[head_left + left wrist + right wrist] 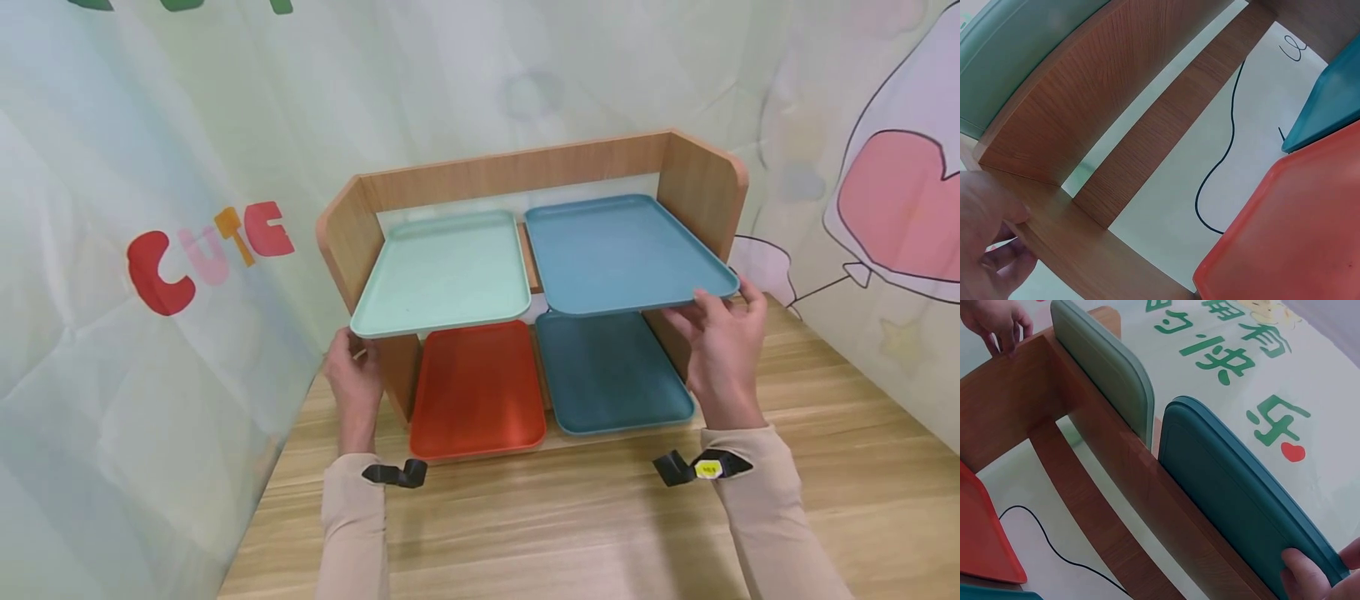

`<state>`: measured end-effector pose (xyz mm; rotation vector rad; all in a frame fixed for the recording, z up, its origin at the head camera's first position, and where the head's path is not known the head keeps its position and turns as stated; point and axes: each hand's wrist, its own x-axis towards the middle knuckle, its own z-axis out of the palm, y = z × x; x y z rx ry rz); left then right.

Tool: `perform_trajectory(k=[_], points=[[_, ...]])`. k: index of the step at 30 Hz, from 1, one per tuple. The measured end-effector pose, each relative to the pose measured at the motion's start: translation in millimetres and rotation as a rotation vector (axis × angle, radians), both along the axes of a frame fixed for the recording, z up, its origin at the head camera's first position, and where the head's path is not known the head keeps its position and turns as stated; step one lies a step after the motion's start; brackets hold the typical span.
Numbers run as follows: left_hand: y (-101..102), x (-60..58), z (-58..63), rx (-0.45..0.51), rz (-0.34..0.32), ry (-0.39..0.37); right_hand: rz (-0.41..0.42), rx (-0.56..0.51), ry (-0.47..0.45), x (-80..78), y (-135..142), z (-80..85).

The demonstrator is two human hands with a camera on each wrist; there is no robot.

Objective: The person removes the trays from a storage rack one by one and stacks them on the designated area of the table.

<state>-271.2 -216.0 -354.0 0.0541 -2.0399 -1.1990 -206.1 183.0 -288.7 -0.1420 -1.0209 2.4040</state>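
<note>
A two-tier wooden rack holds trays side by side on both levels. My left hand grips the front edge of the rack's left side panel, thumb on the inner face, just under the mint-green tray. At the upper right, my right hand pinches the front right corner of the blue tray, with the thumb against its underside. A red-orange tray lies on the lower left, beside a dark teal tray on the lower right.
The rack stands on a light wood-grain table. Behind it hangs a pale printed cloth with coloured letters and balloon drawings. Black straps sit at both sleeve cuffs.
</note>
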Motion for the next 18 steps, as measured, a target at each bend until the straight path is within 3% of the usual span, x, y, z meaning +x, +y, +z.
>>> perform_trajectory(k=[18], points=[[-3, -0.3, 0.0, 0.012, -0.029, -0.012, 0.018, -0.108, 0.090, 28.4, 7, -8.0]])
